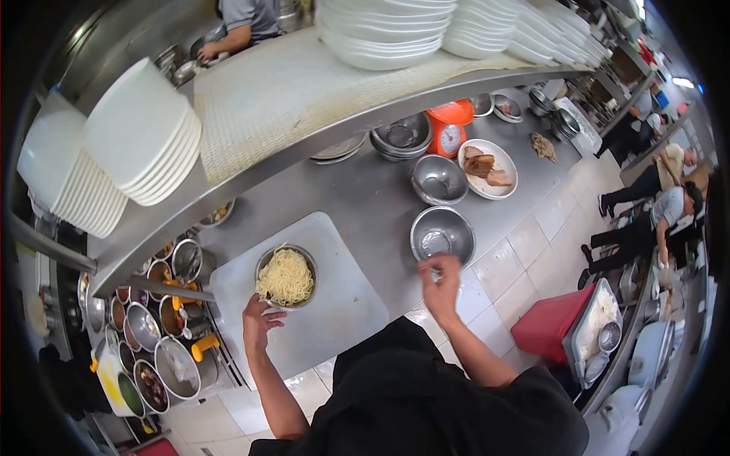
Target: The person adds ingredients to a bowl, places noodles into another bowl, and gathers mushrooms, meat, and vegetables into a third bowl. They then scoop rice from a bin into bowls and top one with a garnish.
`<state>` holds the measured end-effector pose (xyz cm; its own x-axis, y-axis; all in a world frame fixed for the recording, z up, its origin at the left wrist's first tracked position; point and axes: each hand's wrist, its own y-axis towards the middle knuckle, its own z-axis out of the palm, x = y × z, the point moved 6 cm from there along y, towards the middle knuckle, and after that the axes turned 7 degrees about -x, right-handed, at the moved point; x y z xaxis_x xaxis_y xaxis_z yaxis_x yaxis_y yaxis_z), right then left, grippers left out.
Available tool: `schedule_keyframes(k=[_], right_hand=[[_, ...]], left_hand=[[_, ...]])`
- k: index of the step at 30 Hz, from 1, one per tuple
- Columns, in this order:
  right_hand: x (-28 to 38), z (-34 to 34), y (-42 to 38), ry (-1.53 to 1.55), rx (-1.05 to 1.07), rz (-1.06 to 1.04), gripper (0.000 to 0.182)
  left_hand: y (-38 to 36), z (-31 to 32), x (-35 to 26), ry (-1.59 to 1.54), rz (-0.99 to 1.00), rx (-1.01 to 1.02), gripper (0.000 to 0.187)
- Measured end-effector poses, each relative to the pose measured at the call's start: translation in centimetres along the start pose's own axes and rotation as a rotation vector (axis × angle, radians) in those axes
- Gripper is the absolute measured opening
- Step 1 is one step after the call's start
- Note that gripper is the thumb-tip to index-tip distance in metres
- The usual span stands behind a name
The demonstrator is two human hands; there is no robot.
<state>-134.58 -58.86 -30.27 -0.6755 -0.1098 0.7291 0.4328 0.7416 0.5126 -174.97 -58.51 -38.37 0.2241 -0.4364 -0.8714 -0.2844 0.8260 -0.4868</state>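
Note:
A metal bowl heaped with pale noodles (286, 277) sits on a white cutting board (342, 266). My left hand (261, 321) is beside the bowl's lower left edge, its fingers apart and nothing in them. To the right, my right hand (439, 280) is over the near edge of an empty metal bowl (442, 232), its fingers bent together and slightly blurred; what they hold, if anything, is too small to tell. Behind that bowl stands another metal bowl (439, 180). A white bowl (509, 171) with pieces of browned meat (479, 163) is beside it.
An overhead shelf (251, 114) carries stacked white bowls (144, 133). An orange scale (450, 137) stands behind the metal bowls. Ingredient containers (176, 365) crowd the left. A red bin (544, 327) is at the right. Other people (665, 216) are at the far right, another behind the shelf.

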Motion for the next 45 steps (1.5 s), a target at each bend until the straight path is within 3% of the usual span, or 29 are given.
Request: schedule_keyframes(k=[1, 2, 4, 5, 7, 8, 10, 11, 17, 25, 30, 34, 37, 39, 41, 42, 44, 45], right_hand=[[-0.2, -2.2, 1.2, -0.104, -0.156, 0.009, 0.028], [-1.4, -3.2, 1.8, -0.109, -0.176, 0.018, 0.028], [-4.7, -5.6, 2.0, -0.509, -0.381, 0.068, 0.039], [-7.0, -5.9, 2.0, -0.513, -0.388, 0.079, 0.039], [-15.3, -3.7, -0.5, -0.016, -0.052, 0.905, 0.042], [-15.3, -3.8, -0.4, -0.013, -0.048, 0.914, 0.042], [-14.5, -2.0, -1.1, 0.307, 0.222, 1.153, 0.037], [-15.0, -1.4, -1.6, 0.329, 0.221, 1.188, 0.033], [-16.2, 0.3, -1.5, 0.230, 0.127, 1.031, 0.031], [-8.0, 2.4, -0.4, 0.414, 0.377, 0.978, 0.023], [-8.1, 2.8, -1.5, 0.366, 0.384, 0.985, 0.021], [-7.3, 1.1, -1.4, 0.362, 0.394, 0.992, 0.022], [-7.3, -1.1, -0.9, 0.311, 0.440, 0.959, 0.022], [-8.8, -0.8, -0.6, 0.127, 0.515, 0.815, 0.021], [-4.6, -0.7, 1.4, 0.190, 0.621, 0.756, 0.016], [-5.3, 0.5, 1.0, 0.228, 0.712, 0.737, 0.013], [-4.5, 2.1, 0.7, 0.288, 0.876, 0.632, 0.014], [-3.0, 3.4, 0.2, 0.343, 0.981, 0.536, 0.015]], left_hand=[[-0.1, 0.6, -0.1, 0.039, -0.019, 0.032, 0.055], [-0.2, 1.0, 0.0, 0.079, -0.040, 0.063, 0.054], [-0.1, 1.7, 0.5, 0.075, -0.079, 0.080, 0.050], [0.1, 1.8, 0.9, 0.027, -0.094, 0.075, 0.048], [0.5, 1.7, 2.0, -0.010, -0.115, 0.062, 0.046], [1.0, 1.7, 2.6, -0.028, -0.137, 0.063, 0.044], [1.2, 2.0, 2.8, -0.051, -0.157, 0.050, 0.042], [1.3, 2.3, 3.1, -0.056, -0.166, 0.052, 0.042], [1.2, 3.1, 3.5, -0.188, -0.056, -0.022, 0.037], [2.1, 0.1, 1.2, -0.359, 0.020, -0.202, 0.033], [3.6, -3.7, 0.4, -0.352, 0.100, -0.317, 0.033], [4.3, -5.0, 2.3, -0.301, -0.047, -0.292, 0.044], [-0.1, -2.3, 0.6, -0.036, -0.213, -0.370, 0.062], [-1.3, -0.9, 2.4, 0.118, -0.169, -0.132, 0.060], [-4.8, 4.6, 1.1, 0.165, -0.027, 0.112, 0.056], [-7.3, 7.4, 0.2, 0.035, -0.081, 0.247, 0.059], [-11.5, 11.4, -0.7, 0.031, -0.060, 0.395, 0.063], [-12.6, 12.0, -0.8, 0.063, -0.027, 0.346, 0.064]])
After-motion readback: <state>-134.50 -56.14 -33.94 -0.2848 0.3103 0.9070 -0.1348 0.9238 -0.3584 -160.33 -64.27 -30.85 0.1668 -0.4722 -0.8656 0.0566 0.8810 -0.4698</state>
